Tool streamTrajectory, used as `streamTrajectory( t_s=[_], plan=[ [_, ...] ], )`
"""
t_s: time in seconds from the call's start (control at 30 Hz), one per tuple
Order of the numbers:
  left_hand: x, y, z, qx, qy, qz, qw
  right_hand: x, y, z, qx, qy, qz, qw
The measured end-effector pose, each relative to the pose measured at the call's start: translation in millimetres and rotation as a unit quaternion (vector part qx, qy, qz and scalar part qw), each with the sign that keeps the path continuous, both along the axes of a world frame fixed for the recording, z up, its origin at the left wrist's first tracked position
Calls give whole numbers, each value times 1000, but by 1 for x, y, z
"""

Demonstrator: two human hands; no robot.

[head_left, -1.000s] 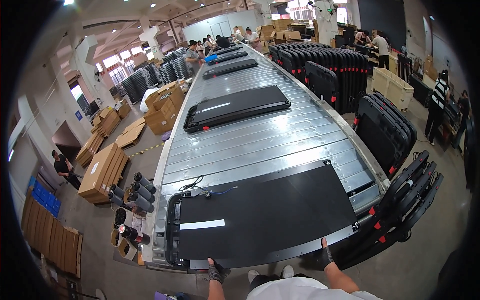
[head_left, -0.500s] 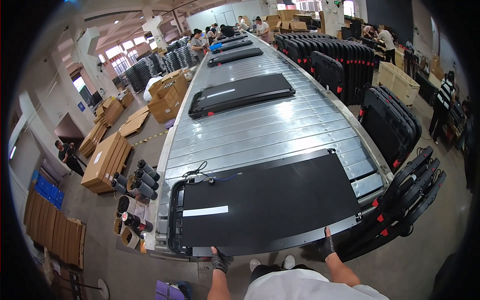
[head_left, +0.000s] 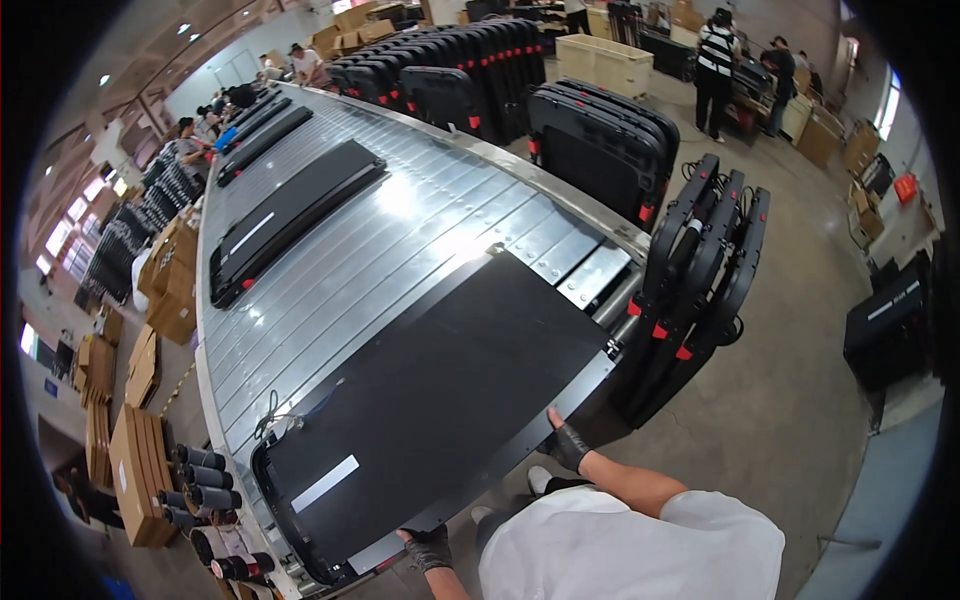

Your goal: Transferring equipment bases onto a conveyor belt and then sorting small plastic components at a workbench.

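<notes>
A long slatted metal conveyor [head_left: 400, 230] runs from the near end away to the far end of the hall; its ribbed surface is bare between the items it carries. The largest item on it is a flat black panel [head_left: 440, 400] lying across the near end of the conveyor, reaching almost from one side edge to the other, its near long edge overhanging the conveyor's near edge; a white rectangular label [head_left: 324, 483] sits near the panel's left end; a thin black cable [head_left: 275, 420] lies coiled on the slats just beside the panel's far left corner. A second black panel [head_left: 290, 215] lies further along the conveyor, toward its left edge, well apart from the first; more dark panels lie near the far end.

Off the conveyor's right edge, upright black folded frames [head_left: 700, 270] with red tabs stand on the floor. Off the left edge, cardboard boxes [head_left: 140, 470] are stacked, with black cylindrical rollers [head_left: 205, 485] beside them.

The right hand [head_left: 568, 443], in a dark fingerless glove, grasps the near edge of the first panel toward its right end, fingers on the rim. The left hand [head_left: 428, 546], likewise gloved, grasps the same edge toward the left end.
</notes>
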State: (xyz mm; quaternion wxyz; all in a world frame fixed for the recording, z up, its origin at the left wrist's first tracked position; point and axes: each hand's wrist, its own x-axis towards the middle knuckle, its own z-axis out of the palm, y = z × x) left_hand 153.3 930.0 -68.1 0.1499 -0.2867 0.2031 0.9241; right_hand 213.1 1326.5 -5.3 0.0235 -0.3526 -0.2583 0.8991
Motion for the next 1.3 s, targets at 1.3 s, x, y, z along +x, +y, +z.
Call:
streamTrajectory(
  t_s=[1.3],
  plan=[
    [-76, 3, -2, -238, -89, -93, 963, -85, -5, -21, 67, -119, 66, 988]
  ],
)
